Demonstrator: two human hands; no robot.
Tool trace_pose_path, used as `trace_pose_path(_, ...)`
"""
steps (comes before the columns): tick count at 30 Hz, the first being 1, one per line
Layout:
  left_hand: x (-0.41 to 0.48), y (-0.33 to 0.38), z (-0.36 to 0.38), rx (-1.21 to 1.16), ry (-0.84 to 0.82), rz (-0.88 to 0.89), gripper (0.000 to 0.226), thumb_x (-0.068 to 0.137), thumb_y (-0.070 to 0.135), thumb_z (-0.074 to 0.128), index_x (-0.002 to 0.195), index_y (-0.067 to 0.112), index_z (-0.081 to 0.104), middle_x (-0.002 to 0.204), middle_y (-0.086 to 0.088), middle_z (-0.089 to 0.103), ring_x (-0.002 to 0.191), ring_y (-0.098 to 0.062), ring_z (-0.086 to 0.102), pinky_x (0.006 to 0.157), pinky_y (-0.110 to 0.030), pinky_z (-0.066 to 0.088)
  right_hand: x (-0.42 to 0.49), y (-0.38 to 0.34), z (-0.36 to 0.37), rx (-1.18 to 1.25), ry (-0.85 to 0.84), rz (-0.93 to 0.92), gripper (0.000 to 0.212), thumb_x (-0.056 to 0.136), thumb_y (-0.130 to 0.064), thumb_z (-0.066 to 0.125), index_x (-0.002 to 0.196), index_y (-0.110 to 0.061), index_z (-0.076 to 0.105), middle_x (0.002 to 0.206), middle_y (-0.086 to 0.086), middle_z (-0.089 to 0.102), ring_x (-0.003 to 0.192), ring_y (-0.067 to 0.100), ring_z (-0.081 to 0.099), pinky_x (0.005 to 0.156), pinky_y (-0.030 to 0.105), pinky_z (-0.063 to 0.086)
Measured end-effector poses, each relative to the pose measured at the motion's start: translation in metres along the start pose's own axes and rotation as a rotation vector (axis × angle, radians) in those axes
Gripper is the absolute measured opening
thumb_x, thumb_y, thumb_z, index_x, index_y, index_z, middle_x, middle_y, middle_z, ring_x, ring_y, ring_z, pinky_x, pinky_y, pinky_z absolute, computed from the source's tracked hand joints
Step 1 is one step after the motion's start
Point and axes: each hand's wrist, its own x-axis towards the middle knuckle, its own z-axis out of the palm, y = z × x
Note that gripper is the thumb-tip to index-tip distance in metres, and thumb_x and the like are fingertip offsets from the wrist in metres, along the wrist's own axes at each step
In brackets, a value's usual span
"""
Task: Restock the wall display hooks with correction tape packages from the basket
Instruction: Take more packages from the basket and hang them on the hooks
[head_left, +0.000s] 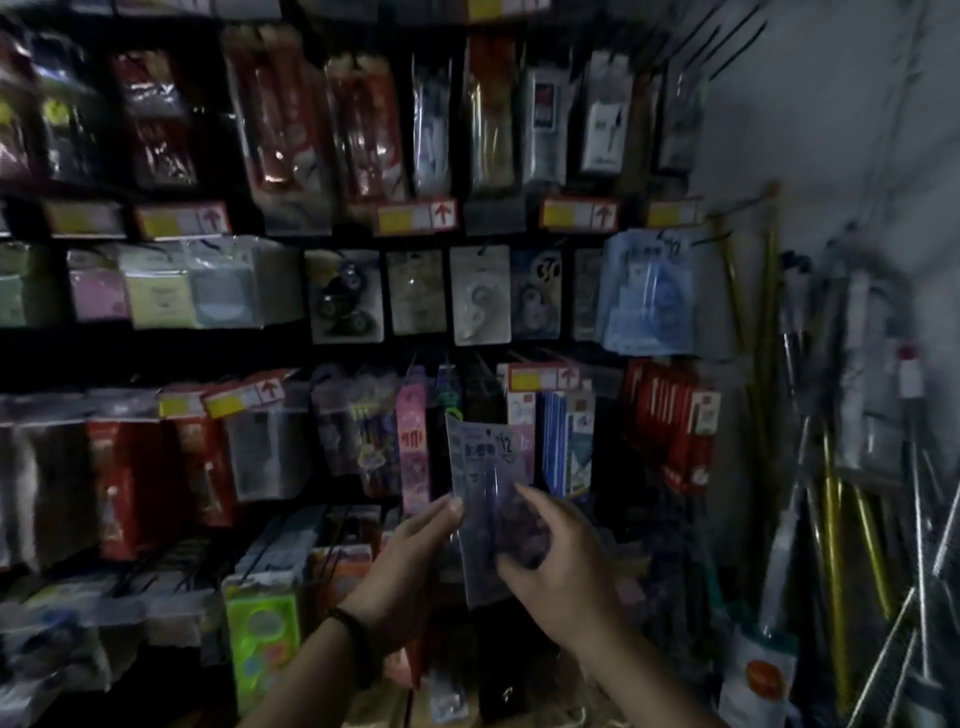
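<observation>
Two hands, one pack, dim light, motion blur; fine detail unreliable.

Display (156, 358): three crowded rows of hung stock fill the wall, nearly edge to edge. Bare hooks (727, 36) project at the top right. Rods (831, 519) lean in the right corner, close to the display's end. Blue packs (649, 291) hang at the right end of the middle row.

Pack (485, 457): clear and upright, marked "12", held in front of the lower row just under a price tag (540, 376). It is not yet on a hook. Basket: not in view.

Left hand (410, 551): fingers (452, 506) pinch the pack's left edge. Right hand (566, 566): fingers (524, 493) are curled round its lower right part. Both are clamped on the pack.

Risks (judgement):
- Hanger hole misses the hook tip, because the target hook is hidden behind the pack and the tag. I cannot tell which hook is meant.
- Neighbouring packs get knocked off, since the stock hangs touching on both sides.
- Film slips, as the grip sits low and the top is free to flop.

Room: tight left and right of the pack, and the tag overhangs above. Open space lies toward the person and below the hands, so I would approach straight in, top edge first.
</observation>
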Motion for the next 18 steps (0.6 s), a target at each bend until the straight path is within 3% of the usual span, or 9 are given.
trace_pose_path(2, 0.013, 0.012, 0.013, 0.063, -0.055, 0.02, 0.071, 0.076, 0.055, 0.088, 0.132, 0.017, 0.07, 0.133, -0.021, 0.071, 0.121, -0.044, 0.068, 0.108, -0.065, 0.05, 0.014, -0.004, -0.016, -0.025, 0.036, -0.018, 0.076, 0.08, -0.033, 0.083, 0.149, -0.037, 0.051, 0.129, -0.02, 0.056, 0.117, -0.003, 0.057, 0.099, 0.025, 0.054)
trace_pose_path(4, 0.026, 0.025, 0.026, 0.129, -0.063, 0.029, 0.067, 0.078, 0.051, 0.088, 0.128, 0.01, 0.069, 0.124, -0.021, 0.074, 0.112, -0.04, 0.073, 0.096, -0.057, 0.06, 0.028, -0.011, -0.032, -0.052, 0.071, -0.051, 0.079, 0.079, -0.032, 0.083, 0.151, -0.035, 0.05, 0.132, -0.019, 0.054, 0.119, -0.003, 0.057, 0.101, 0.024, 0.053)
trace_pose_path(6, 0.039, 0.04, 0.042, 0.188, 0.012, 0.05, 0.049, 0.088, 0.036, 0.08, 0.117, -0.001, 0.066, 0.094, -0.013, 0.079, 0.079, -0.022, 0.078, 0.066, -0.034, 0.063, 0.043, -0.016, -0.049, -0.083, 0.121, -0.087, 0.081, 0.077, -0.035, 0.082, 0.151, -0.034, 0.05, 0.131, -0.018, 0.054, 0.12, -0.002, 0.056, 0.102, 0.024, 0.052)
trace_pose_path(8, 0.056, 0.054, 0.051, 0.264, 0.108, 0.093, 0.05, 0.082, 0.035, 0.083, 0.113, 0.0, 0.065, 0.078, -0.001, 0.077, 0.061, -0.009, 0.072, 0.051, -0.022, 0.054, 0.059, -0.018, -0.069, -0.108, 0.194, -0.103, 0.078, 0.077, -0.037, 0.084, 0.149, -0.036, 0.052, 0.126, -0.018, 0.055, 0.116, -0.001, 0.056, 0.1, 0.025, 0.053)
trace_pose_path(10, 0.074, 0.066, 0.054, 0.358, 0.186, 0.169, 0.056, 0.074, 0.042, 0.089, 0.109, 0.005, 0.067, 0.081, 0.0, 0.078, 0.063, -0.008, 0.073, 0.051, -0.019, 0.053, 0.075, -0.015, -0.091, -0.155, 0.26, -0.113, 0.076, 0.08, -0.038, 0.085, 0.148, -0.037, 0.052, 0.124, -0.017, 0.056, 0.115, -0.001, 0.056, 0.098, 0.025, 0.054)
trace_pose_path(14, 0.1, 0.084, 0.059, 0.454, 0.306, 0.339, 0.027, 0.081, 0.03, 0.089, 0.085, 0.006, 0.077, 0.074, -0.001, 0.08, 0.065, -0.012, 0.074, 0.054, -0.024, 0.054, 0.11, -0.002, -0.135, -0.296, 0.383, -0.091, 0.078, 0.083, -0.036, 0.084, 0.152, -0.039, 0.048, 0.129, -0.01, 0.055, 0.117, 0.007, 0.056, 0.092, 0.019, 0.046)
trace_pose_path(18, 0.115, 0.097, 0.07, 0.589, 0.465, 0.467, 0.044, 0.076, 0.042, 0.092, 0.081, 0.006, 0.066, 0.068, -0.002, 0.072, 0.055, -0.009, 0.062, 0.049, -0.023, 0.045, 0.144, 0.008, -0.168, -0.386, 0.445, -0.047, 0.08, 0.087, -0.037, 0.082, 0.155, -0.04, 0.041, 0.128, -0.005, 0.052, 0.115, 0.015, 0.055, 0.084, 0.024, 0.045)
